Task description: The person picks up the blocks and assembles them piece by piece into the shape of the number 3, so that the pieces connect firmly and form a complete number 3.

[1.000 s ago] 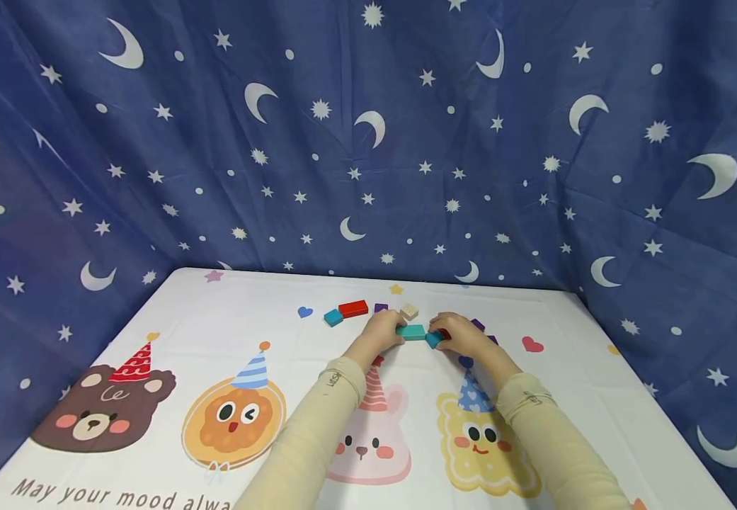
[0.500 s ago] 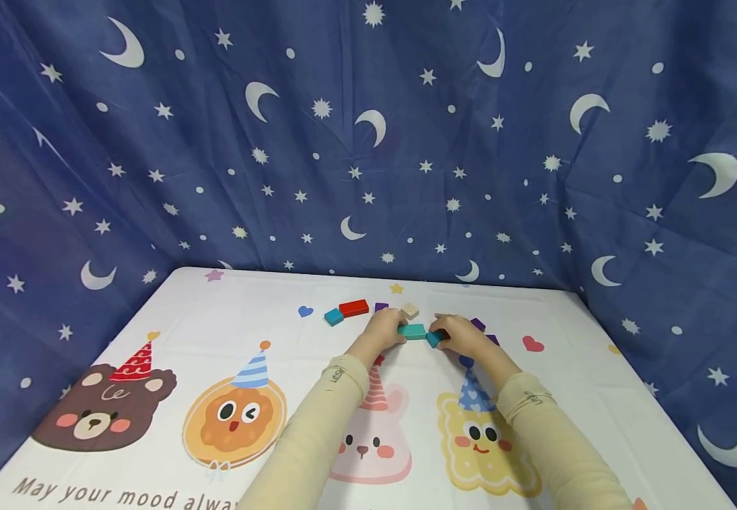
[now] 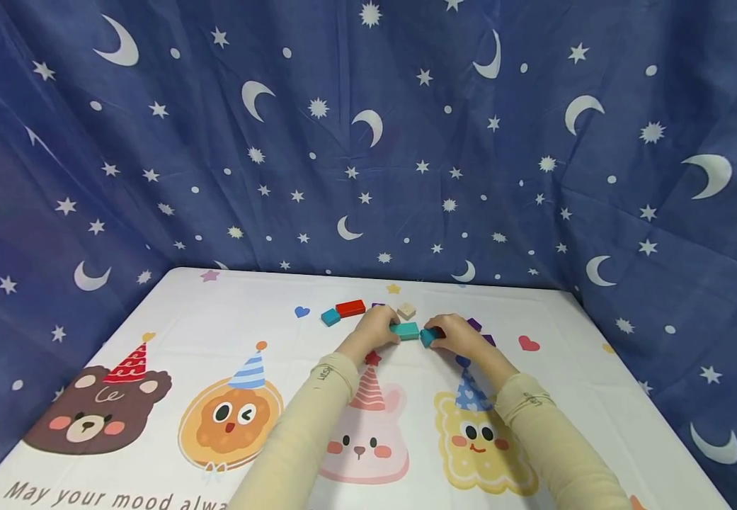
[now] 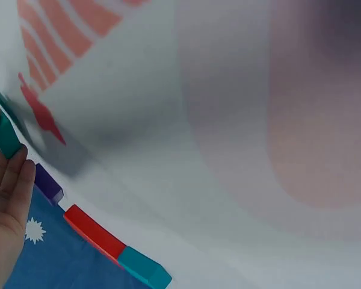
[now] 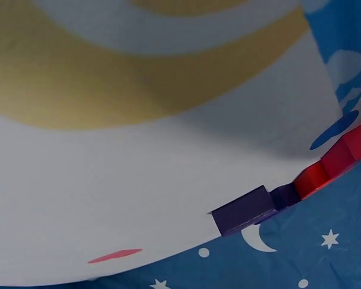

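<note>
1. Teal rectangular block (image 3: 408,331), apparently wooden: located just right of centre in the head view, its left end pinched between thumb and fingers of the left hand (image 3: 374,329).
2. Right hand (image 3: 460,335): pinched a small blue block (image 3: 428,337) just beside the teal block's free right end.
3. Handling (judged): both were probably light, stiff, smooth and hardly fragile; opposite side faces offered the surest hold.
4. Visible count, head view: one teal, two blue, one red oblong block (image 3: 350,309), three purple blocks (image 3: 473,324), one squarish cream block (image 3: 406,311).
5. Right wrist view, right edge: red pieces (image 5: 313,179), number uncertain.
</note>
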Available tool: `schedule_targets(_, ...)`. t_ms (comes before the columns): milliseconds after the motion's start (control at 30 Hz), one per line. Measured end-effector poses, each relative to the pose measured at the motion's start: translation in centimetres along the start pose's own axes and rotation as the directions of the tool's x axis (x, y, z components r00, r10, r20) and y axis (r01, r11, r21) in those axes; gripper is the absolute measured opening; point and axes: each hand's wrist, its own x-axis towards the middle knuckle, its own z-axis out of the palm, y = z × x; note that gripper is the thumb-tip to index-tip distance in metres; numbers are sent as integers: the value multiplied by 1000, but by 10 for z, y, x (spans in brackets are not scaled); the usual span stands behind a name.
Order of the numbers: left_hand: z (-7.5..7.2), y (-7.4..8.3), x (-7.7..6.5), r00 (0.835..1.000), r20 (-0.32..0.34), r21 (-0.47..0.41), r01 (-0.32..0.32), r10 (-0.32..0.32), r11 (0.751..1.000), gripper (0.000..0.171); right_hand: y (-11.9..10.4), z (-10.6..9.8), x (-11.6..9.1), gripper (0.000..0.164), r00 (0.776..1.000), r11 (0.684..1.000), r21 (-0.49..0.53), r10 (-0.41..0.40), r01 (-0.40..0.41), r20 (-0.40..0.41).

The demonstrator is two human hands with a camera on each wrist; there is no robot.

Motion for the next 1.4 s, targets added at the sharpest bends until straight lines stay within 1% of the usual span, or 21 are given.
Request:
schedule_targets(133,-7,-2,-1,1000,11,-5,3,-3,1000,32,-4,-2,1,32,1000,1000,-1,13,-13,-3)
schedule_targets(300,-14,-5,-2,1000,5,30,-30,30,999,29,-5,-3,1,33,999,1000,2,24,-24,-29)
schedule_targets(433,-18,-9,-3,999,8,44,-48,48,998,29,-5,-3,1,33,999,1000,-3,22,-23,-28)
schedule_targets(533,-22,-11,-5,998,13,48,-67,66,997,30,-7,-4,0,35,999,999,15,53,-52,-12)
schedule_targets(633,-25,-12,-8,995,6,61,-101,100,993,31,-9,-6,-1,35,996,995,49,89,-89,1)
schedule_targets(667,-27,-13,-9,994,4,62,-112,112,992,31,-10,-7,-1,35,995,993,57,99,-99,3)
schedule_targets(767,-31,-14,-12,989,7,73,-150,150,986,29,-12,-9,-2,34,995,993,65,96,-96,-1)
schedule_targets(933,-38,-16,-21,978,47,93,-206,202,974,24,-15,-10,-4,35,998,997,55,62,-61,-25)
schedule_targets(1067,-44,-17,-28,971,78,100,-234,227,967,24,-19,-13,-7,35,998,998,48,44,-42,-49)
schedule_targets(1200,-51,-21,-34,962,110,93,-260,250,961,21,-23,-16,-10,33,997,998,53,25,-21,-68)
schedule_targets(1400,-59,-33,-43,949,104,107,-310,299,945,19,-29,-18,-14,34,998,998,63,27,-24,-59)
